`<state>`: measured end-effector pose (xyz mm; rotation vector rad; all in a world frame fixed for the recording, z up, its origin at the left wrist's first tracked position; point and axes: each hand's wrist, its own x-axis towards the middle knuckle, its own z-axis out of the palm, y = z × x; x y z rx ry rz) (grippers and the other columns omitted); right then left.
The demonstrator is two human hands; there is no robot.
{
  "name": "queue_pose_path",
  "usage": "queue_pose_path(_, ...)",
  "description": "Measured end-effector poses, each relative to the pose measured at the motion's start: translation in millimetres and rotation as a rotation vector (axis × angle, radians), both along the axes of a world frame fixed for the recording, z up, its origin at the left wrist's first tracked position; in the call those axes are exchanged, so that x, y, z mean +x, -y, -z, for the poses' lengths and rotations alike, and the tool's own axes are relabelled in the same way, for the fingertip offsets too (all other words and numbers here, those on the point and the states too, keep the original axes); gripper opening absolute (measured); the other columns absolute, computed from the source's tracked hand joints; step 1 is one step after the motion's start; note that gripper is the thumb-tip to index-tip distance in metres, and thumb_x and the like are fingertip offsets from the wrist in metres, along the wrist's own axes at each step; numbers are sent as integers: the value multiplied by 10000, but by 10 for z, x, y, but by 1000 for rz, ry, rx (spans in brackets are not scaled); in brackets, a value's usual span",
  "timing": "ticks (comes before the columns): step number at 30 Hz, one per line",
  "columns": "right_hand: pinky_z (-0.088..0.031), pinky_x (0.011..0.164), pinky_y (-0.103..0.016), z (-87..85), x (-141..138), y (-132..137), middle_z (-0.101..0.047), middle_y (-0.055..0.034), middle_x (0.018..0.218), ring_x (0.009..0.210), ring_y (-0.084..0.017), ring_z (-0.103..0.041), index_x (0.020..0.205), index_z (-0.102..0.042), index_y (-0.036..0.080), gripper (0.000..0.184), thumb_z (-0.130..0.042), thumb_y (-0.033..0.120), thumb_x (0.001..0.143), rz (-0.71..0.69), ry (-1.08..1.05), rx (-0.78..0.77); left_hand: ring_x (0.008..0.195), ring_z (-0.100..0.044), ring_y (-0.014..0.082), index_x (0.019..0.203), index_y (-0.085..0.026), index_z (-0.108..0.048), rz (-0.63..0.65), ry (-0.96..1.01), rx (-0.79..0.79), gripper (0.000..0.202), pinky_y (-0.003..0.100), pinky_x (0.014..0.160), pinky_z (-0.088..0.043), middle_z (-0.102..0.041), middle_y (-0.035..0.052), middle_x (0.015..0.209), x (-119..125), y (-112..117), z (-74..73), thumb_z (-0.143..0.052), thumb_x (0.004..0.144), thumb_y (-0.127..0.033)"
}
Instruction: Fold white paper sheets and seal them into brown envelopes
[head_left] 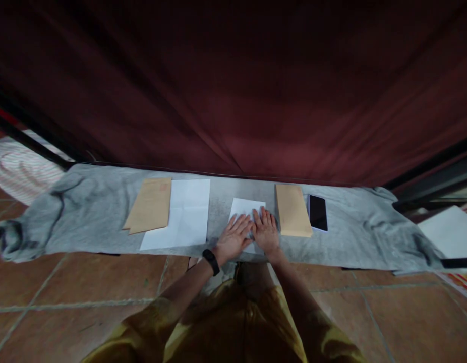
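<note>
A small white sheet of paper [248,205], seemingly folded, lies on the grey cloth in front of me. My left hand [235,235] rests flat on its left part, fingers stretched out, a dark band on the wrist. Close beside it, my right hand [266,233] presses flat on the right part with its fingers apart. Both palms hide much of the paper. To the right lies a stack of brown envelopes [293,209]. Over on the left, more brown envelopes [152,204] overlap a larger white sheet [190,209] with a faint crease.
A dark-screened phone [317,213] lies right of the envelope stack. Rumpled grey cloth [354,217] covers the narrow surface. A dark red curtain [233,111] hangs behind it, and black bars [438,161] flank it. White paper [451,232] sits at far right, beyond the cloth.
</note>
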<state>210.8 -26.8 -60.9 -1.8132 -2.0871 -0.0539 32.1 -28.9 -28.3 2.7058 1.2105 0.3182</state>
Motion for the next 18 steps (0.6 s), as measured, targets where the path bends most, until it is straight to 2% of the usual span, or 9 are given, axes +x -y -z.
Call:
queue_pose_path(3,-294,1167,-540,-1,11,2,-323,-156,1627,1472,-344,-335,1549,-397,203,537,-403,368,1038,-8,-16,-14,1524,-268,267,1533,-161,-390,57,-32,-49,649,511,1255,-115,-372,145,1607,-87,238,-8,-499,988,-496)
queue_pose_path(6,-279,1180,-539,-7,28,7,-342,-153,1619,1473,-339,-332,1531,-426,184,525,-389,380,1046,-17,-45,-16,1523,-267,283,1511,-171,-424,66,-68,-79,650,539,1248,-105,-377,154,1602,-148,343,-19,-519,975,-527)
queue_pose_path(12,-319,1190,-497,14,156,132,-468,-152,1544,1450,-272,-386,1481,-478,141,481,-360,332,1056,-77,-137,-5,1516,-279,293,1491,-177,-446,61,-108,-72,615,549,1235,-143,-395,157,1593,-168,376,-80,-554,966,-481)
queue_pose_path(18,-363,1178,-526,28,373,574,-519,-146,1500,1430,-278,-427,1476,-481,161,471,-400,326,1042,-241,-190,2,1464,-383,243,1426,-179,-509,70,-132,-32,475,448,1218,-241,-463,122,1556,-249,346,-122,-518,986,-357)
